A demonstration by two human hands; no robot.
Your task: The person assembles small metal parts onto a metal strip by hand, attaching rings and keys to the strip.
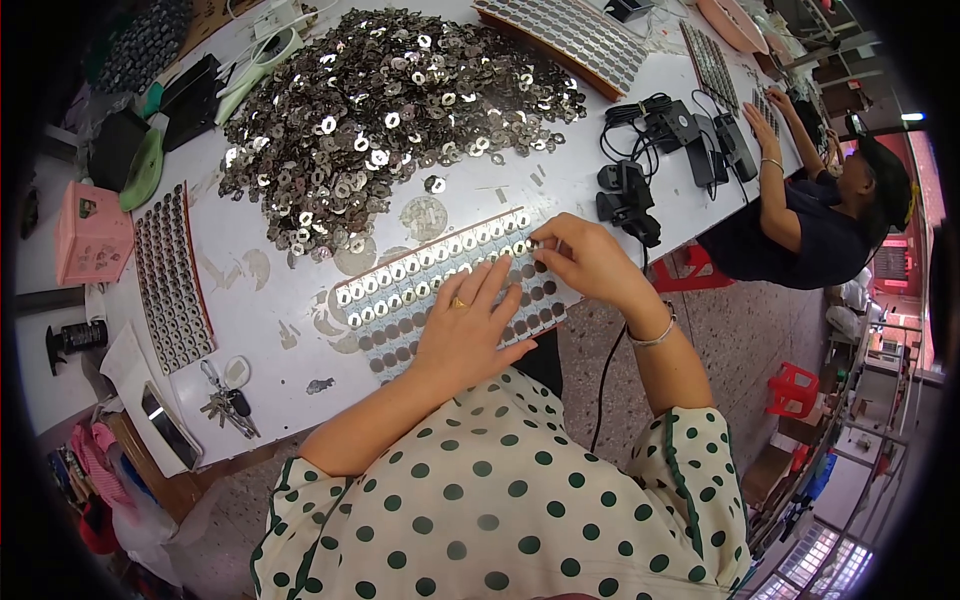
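Observation:
A flat tray (430,249) with rows of round spots lies in front of me near the table edge. Shiny metal pieces with cut-out centres fill its two far rows, while the nearer rows show dark round spots. My left hand (462,335) lies across the middle of the tray, fingers spread, a ring on one finger; it hides part of the rows. At the right end of the second row, my right hand (590,258) pinches a small metal piece (531,244) between thumb and forefinger, at the tray surface.
A big heap of loose metal pieces (330,150) covers the far table. Filled trays (175,280) stand left and far right. Black adapters with cables (630,190) lie at right, keys (230,405) at left near a phone (170,428). Another person (800,220) works at the right.

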